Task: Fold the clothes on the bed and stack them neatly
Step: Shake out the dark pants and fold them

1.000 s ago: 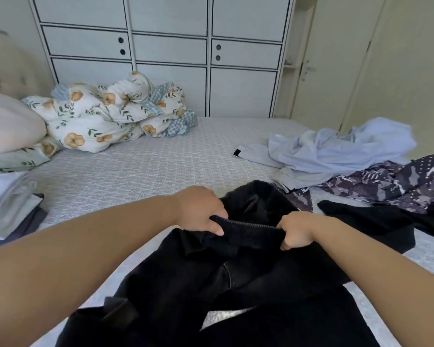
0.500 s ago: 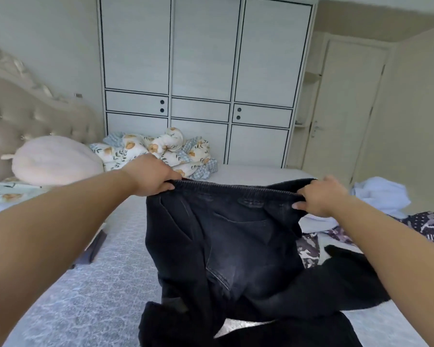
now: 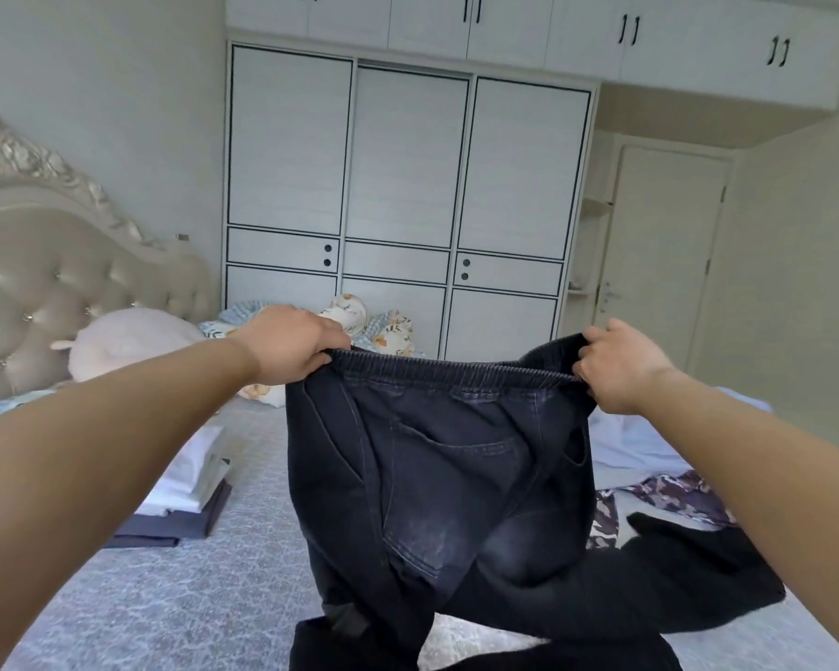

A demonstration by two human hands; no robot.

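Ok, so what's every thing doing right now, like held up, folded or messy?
Left hand: grips the waistband.
Right hand: grips the waistband.
Dark jeans: held up, unfolded, legs trailing on the bed.
White and grey stack: folded, lying on the bed.
Patterned garment: crumpled, unfolded.
Wardrobe doors: closed.
Room door: closed.

Both arms reach forward, raised; the left hand (image 3: 289,346) at 10 o'clock and the right hand (image 3: 618,368) at 2 o'clock are each clenched on the jeans' waistband (image 3: 456,372).

We see both hands — left hand (image 3: 287,346), right hand (image 3: 621,368) — gripping the dark jeans (image 3: 437,467) by the waistband above the bed (image 3: 165,588).
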